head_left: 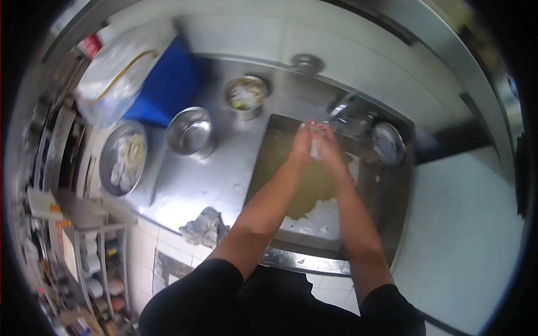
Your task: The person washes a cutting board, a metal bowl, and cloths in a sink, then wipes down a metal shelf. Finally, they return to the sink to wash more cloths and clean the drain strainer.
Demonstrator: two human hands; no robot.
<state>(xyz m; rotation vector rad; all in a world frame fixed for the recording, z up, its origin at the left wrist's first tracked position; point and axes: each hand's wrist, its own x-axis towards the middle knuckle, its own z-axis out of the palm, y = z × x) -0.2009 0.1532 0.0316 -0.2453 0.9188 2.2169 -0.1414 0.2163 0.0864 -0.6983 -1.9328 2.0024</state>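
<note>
Both hands meet over the sink [370, 193]: the left hand [302, 143] and the right hand [328, 148] are pressed close together with a small whitish thing [315, 147] between them, just below the tap [342, 109]. How tightly either hand grips it cannot be told; the fingers are curled round it and largely hide it.

By size, the steel desk [213, 179] comes first, carrying the sink, whose basin holds murky yellowish water with pale foam or scraps near the front edge. On the desk to the left lie a round tray [122, 158] with pale food in it, an empty steel pot [191, 131], a smaller pot [245, 95] filled with scraps, and a crumpled grey rag [204, 224] hanging at the front edge. A large clear bag [120, 70] leans on something blue at the back.

The whitish thing itself is small, pale and blurred; what it is cannot be told. Judged from its wet setting, it is likely light and slippery, so a cupped hold from both sides, as now, suits it better than a pinch.
</note>
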